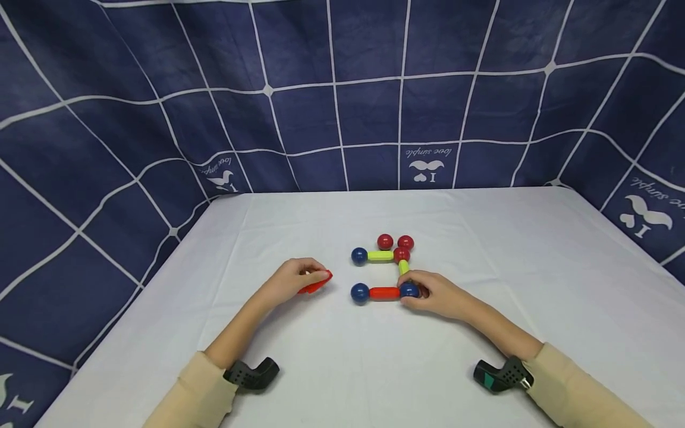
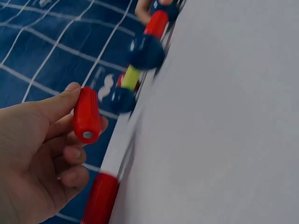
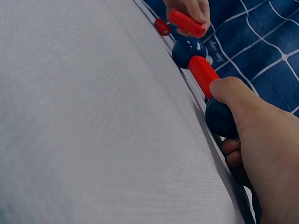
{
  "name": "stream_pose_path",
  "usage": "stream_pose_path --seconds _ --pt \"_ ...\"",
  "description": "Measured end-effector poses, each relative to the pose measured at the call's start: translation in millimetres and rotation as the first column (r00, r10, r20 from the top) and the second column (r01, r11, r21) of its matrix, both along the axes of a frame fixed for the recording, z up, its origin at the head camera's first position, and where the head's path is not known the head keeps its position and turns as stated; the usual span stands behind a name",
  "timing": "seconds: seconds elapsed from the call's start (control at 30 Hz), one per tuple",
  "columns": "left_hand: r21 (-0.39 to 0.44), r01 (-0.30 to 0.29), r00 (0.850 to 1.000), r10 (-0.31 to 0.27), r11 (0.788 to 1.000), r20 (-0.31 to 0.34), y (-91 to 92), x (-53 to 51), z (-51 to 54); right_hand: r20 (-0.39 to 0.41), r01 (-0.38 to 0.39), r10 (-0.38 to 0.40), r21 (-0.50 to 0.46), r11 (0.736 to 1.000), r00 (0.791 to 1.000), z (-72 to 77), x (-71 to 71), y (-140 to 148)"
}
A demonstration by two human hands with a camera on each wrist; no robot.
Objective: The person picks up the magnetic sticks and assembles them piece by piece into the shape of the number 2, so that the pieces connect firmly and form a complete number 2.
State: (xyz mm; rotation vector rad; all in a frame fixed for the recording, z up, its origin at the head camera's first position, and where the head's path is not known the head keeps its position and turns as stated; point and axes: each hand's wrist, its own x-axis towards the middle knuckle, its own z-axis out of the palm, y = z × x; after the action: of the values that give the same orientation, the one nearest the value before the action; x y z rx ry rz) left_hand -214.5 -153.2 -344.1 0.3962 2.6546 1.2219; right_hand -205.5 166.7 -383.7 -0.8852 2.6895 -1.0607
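Observation:
The left hand (image 1: 293,279) pinches a red rod (image 2: 87,116) between thumb and fingers, left of the joined pieces; a second red rod (image 2: 101,198) lies on the table below it. The right hand (image 1: 441,295) grips the blue ball (image 1: 409,290) at the near right corner. From that ball a red rod (image 1: 384,293) runs left to another blue ball (image 1: 360,293). A yellow-green rod (image 1: 404,267) goes back to a red ball (image 1: 401,255), and a further yellow-green rod (image 1: 380,256) joins that to a blue ball (image 1: 359,256) on the left.
Two red balls (image 1: 385,241) (image 1: 405,242) sit just behind the joined pieces on the white-covered table (image 1: 342,368). A dark blue cloth (image 1: 369,113) with white lines hangs behind the table and at both sides.

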Motion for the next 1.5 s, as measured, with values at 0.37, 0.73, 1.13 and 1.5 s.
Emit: stream_pose_path --seconds 0.37,0.73,1.13,1.5 --pt "0.215 0.096 0.94 -0.16 0.972 0.3 27.1 18.3 -4.6 -0.007 0.003 -0.003 0.005 1.0 1.0 0.1 -1.1 0" --pt "0.3 0.002 0.899 -0.133 0.954 0.418 46.7 27.1 -9.5 -0.008 0.001 -0.001 -0.002 1.0 1.0 1.0 -1.9 0" --pt "0.342 -0.026 0.911 -0.119 0.939 0.395 59.3 31.3 -21.9 -0.014 -0.004 0.004 -0.011 1.0 1.0 -0.1 -1.3 0" --pt "0.339 0.043 0.917 -0.172 0.94 0.361 58.4 26.7 -27.4 -0.018 -0.01 0.009 -0.02 1.0 1.0 -1.8 -1.0 0"
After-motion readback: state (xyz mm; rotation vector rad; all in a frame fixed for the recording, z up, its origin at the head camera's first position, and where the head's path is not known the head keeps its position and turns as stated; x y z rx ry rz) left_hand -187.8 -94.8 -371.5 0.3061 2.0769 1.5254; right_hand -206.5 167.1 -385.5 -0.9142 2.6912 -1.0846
